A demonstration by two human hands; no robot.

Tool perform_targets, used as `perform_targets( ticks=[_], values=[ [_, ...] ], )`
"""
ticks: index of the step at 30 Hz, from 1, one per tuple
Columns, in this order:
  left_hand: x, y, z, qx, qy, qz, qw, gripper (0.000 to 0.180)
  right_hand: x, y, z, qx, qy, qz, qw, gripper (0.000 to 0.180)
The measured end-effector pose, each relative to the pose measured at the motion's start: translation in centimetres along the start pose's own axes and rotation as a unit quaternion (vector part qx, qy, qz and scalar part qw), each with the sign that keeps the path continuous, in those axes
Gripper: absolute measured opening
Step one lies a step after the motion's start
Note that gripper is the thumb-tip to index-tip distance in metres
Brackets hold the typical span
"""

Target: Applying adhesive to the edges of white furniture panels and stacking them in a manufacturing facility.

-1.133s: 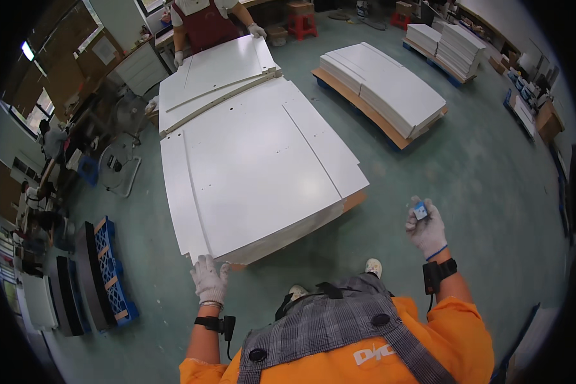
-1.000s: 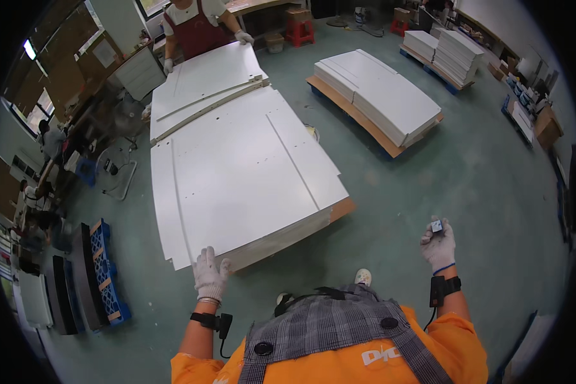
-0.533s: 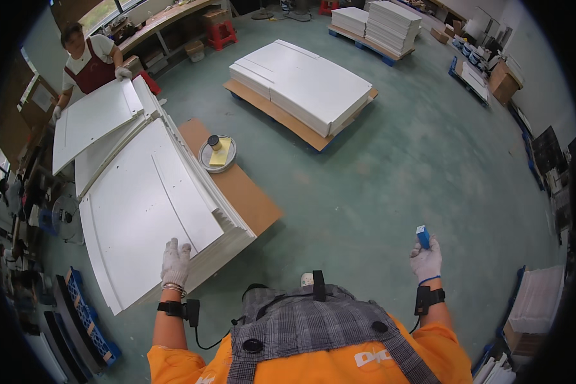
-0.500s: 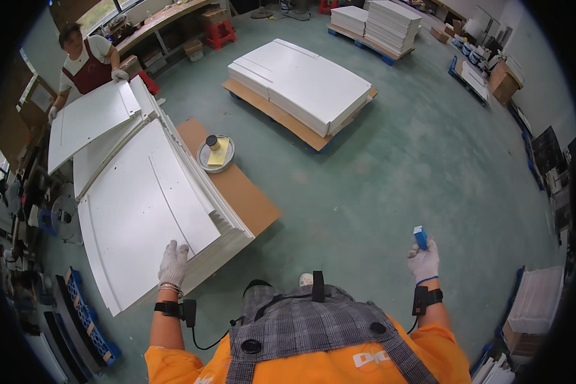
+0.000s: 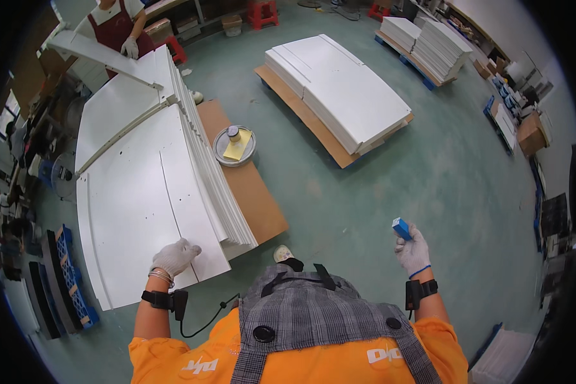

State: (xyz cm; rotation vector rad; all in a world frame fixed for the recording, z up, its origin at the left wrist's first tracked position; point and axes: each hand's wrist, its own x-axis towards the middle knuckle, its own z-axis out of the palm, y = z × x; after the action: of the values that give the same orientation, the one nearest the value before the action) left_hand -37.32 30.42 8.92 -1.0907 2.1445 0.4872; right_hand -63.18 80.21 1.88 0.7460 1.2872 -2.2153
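Note:
My left hand (image 5: 176,257), in a white knit glove, rests on the near part of a large white panel (image 5: 131,211) with a groove and small holes. Its fingers look curled in, and nothing shows in them. This panel lies on top of a stack of white panels (image 5: 219,214), its near end jutting past the stack. Held up over the floor on the right, my right hand (image 5: 413,251), also gloved, is closed around a small blue block (image 5: 401,228) with a pale end.
A co-worker (image 5: 118,29) at the far left stands by a raised white panel (image 5: 102,54). A round tub (image 5: 234,153) with a jar and a yellow pad on it stands on brown board (image 5: 256,205). Another panel stack (image 5: 339,83) sits on a pallet ahead.
My left hand has gone from stretched fingers to curled ones, and the top panel has slid toward me. The co-worker's panel has tipped up. My right hand still holds the blue block.

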Motion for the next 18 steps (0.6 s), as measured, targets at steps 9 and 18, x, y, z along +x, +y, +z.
perform_targets(
  ticks=[9,18],
  values=[
    [2.0,0.6,-0.8,-0.013,-0.001,-0.051,0.999,0.061,9.9,0.5,10.6,-0.061,-0.033,0.087,0.994,0.021],
    [2.6,-0.3,-0.4,-0.237,0.074,-0.202,0.947,0.059,21.8,1.0,25.5,-0.234,-0.181,0.191,0.936,0.019]
  ],
)
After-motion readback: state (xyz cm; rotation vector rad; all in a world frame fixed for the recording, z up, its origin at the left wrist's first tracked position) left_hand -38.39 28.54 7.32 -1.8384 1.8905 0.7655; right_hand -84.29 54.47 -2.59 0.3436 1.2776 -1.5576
